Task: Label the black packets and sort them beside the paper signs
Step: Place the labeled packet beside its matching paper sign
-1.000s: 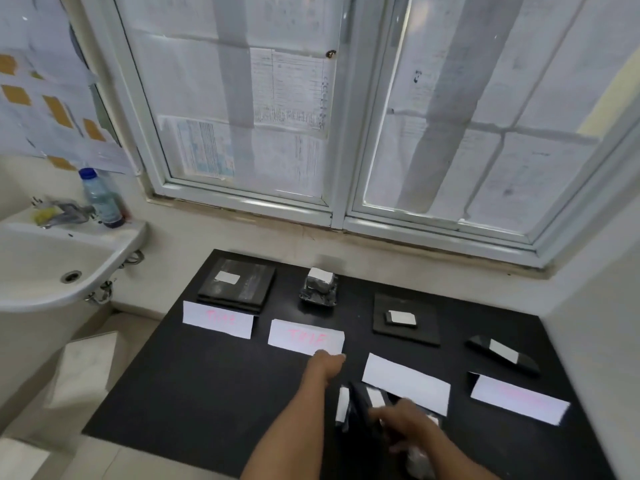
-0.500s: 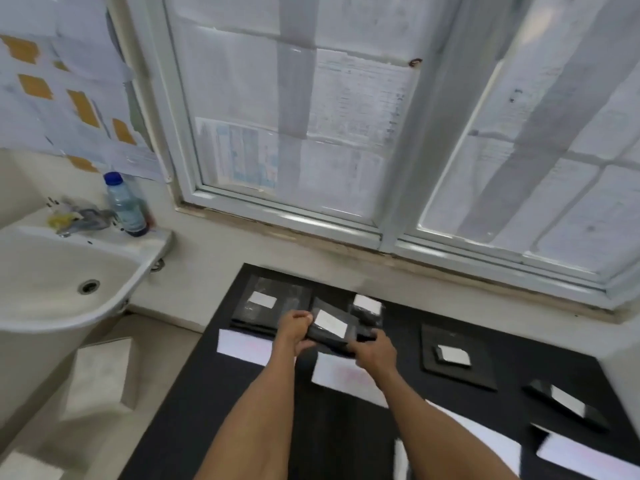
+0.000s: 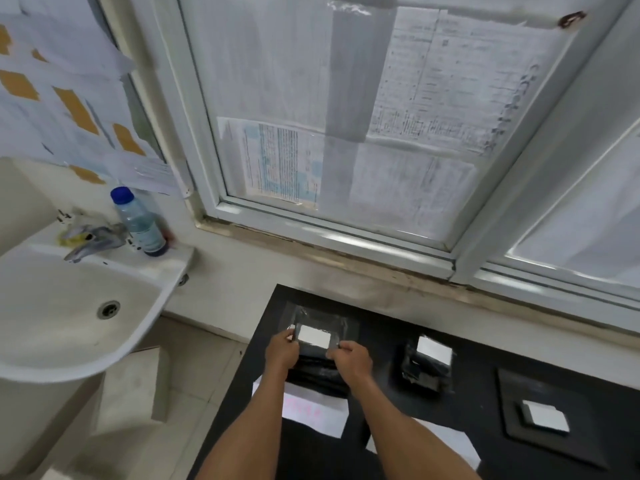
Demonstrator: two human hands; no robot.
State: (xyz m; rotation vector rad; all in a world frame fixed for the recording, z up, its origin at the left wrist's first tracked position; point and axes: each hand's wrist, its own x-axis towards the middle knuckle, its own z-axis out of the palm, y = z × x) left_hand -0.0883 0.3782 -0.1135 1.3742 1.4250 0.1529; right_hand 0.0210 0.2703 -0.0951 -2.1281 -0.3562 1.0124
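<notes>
A black packet with a white label [image 3: 314,336] is held over the leftmost pile [image 3: 317,372] at the far left of the black table [image 3: 381,455]. My left hand [image 3: 281,351] pinches its left edge and my right hand [image 3: 350,358] pinches its right edge. Just in front of the pile lies a white paper sign with pink writing [image 3: 313,412]. To the right stand a second labelled pile [image 3: 427,365] and a flat labelled packet [image 3: 543,417]. Another paper sign [image 3: 453,441] is partly hidden by my right forearm.
A white sink [image 3: 69,313] with a tap [image 3: 93,239] and a blue-capped bottle [image 3: 140,221] stands left of the table. A paper-covered window [image 3: 346,133] and its sill run behind. A pale box [image 3: 135,386] sits on the floor under the sink.
Both hands picked a labelled packet up from the near table edge and carried it left and away, from over the second pile to the leftmost pile. The camera moved in closer.
</notes>
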